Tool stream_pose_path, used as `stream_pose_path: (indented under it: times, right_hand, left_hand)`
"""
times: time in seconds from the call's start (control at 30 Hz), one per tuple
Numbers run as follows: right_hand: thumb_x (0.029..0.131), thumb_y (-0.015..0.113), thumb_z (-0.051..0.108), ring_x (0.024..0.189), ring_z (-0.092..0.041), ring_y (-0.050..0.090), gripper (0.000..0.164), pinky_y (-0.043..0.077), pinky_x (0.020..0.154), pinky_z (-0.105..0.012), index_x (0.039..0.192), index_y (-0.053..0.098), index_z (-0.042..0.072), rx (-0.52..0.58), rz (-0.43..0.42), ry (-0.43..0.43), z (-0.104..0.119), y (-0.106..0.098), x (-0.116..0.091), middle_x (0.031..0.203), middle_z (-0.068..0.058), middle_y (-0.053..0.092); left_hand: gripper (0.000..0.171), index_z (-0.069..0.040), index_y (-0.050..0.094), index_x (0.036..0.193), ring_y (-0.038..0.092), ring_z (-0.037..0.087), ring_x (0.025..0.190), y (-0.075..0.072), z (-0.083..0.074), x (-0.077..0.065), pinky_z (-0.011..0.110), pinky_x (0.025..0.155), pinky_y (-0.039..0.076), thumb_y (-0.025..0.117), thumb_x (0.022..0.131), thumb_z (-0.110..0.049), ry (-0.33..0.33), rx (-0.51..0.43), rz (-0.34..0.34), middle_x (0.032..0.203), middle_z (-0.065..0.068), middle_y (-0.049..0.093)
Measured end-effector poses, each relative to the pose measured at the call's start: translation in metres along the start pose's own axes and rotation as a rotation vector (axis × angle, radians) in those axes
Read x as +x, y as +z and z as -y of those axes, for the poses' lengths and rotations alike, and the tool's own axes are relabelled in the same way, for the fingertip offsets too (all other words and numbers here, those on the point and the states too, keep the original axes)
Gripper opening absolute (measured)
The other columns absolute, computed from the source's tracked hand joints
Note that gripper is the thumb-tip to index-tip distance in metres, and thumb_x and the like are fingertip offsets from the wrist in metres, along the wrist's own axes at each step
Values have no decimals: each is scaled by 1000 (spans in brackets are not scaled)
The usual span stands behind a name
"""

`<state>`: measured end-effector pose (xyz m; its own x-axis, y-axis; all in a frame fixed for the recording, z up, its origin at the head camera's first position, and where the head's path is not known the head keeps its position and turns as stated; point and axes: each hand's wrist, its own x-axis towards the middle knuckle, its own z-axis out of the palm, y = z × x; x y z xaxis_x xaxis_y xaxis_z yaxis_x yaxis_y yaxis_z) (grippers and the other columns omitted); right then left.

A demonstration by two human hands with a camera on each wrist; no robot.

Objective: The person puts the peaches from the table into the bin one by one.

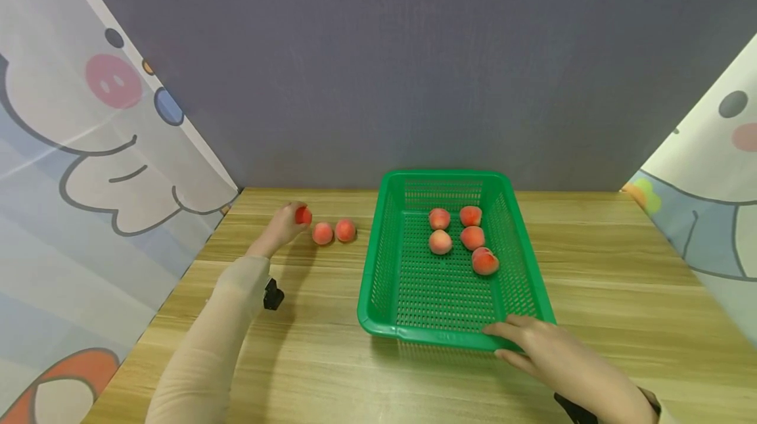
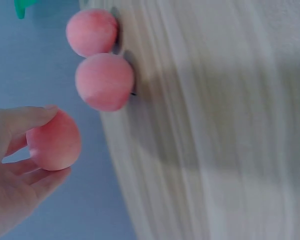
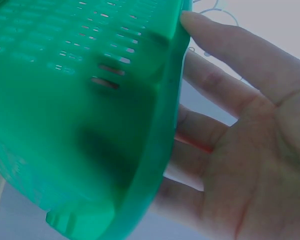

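Note:
Between its thumb and fingers my left hand (image 1: 285,223) holds a pinkish-red peach (image 2: 56,141), raised above the far left part of the table. Two more peaches, one (image 1: 322,233) nearer the hand and one (image 1: 345,230) to its right, lie side by side on the wood. My right hand (image 1: 535,345) grips the near right corner of a green plastic basket (image 1: 378,330), its thumb outside the rim and fingers over it. Several peaches (image 1: 472,238) sit inside the basket, towards its far and right part.
The basket stands on a wood-grain table (image 1: 319,358). A grey wall (image 1: 378,69) rises behind the table's far edge. Cartoon-printed sheets hang at the left (image 1: 35,213) and right (image 1: 704,213) sides.

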<state>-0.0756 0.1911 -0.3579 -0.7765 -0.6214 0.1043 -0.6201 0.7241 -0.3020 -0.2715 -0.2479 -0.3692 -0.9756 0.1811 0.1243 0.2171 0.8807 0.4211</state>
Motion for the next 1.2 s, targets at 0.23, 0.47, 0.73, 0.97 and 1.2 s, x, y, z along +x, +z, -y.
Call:
stream_pose_path:
  times: [0.23, 0.47, 0.73, 0.97, 1.2]
  right_hand:
    - [79, 64, 23, 84, -28, 59, 27, 50, 63, -35, 104, 63, 13, 8, 20, 3, 0, -1, 0, 95, -6, 60]
    - [79, 65, 23, 84, -28, 59, 27, 50, 64, -37, 104, 64, 14, -5, 8, -1, 0, 0, 0, 95, -6, 61]
    - [78, 65, 23, 85, -30, 59, 26, 49, 65, -40, 103, 64, 15, -21, -6, -4, -1, 1, 0, 95, -7, 61]
    - [78, 65, 23, 84, -29, 59, 26, 50, 65, -39, 103, 64, 15, -20, -6, -9, -1, 1, 0, 95, -7, 61]
    - [77, 66, 23, 84, -28, 59, 25, 50, 64, -38, 101, 64, 16, -37, -32, -20, -1, 2, 0, 95, -6, 62]
  left_hand:
    - [49, 10, 44, 122, 50, 41, 99, -9, -17, 1, 48, 81, 42, 63, 79, -5, 25, 27, 35, 114, 31, 47]
    - [48, 9, 47, 120, 52, 38, 95, -14, -32, 4, 45, 78, 44, 65, 79, -8, 83, 65, 25, 111, 28, 51]
    - [45, 7, 49, 117, 52, 34, 96, -22, -60, 1, 42, 78, 45, 66, 77, -8, 171, 74, 23, 113, 25, 50]
    - [44, 7, 51, 115, 54, 32, 92, -23, -82, -3, 39, 75, 47, 66, 76, -6, 236, 67, 35, 109, 22, 52]
    - [43, 7, 52, 114, 54, 29, 91, -23, -102, -4, 36, 74, 47, 67, 76, -5, 305, 51, 65, 107, 20, 53]
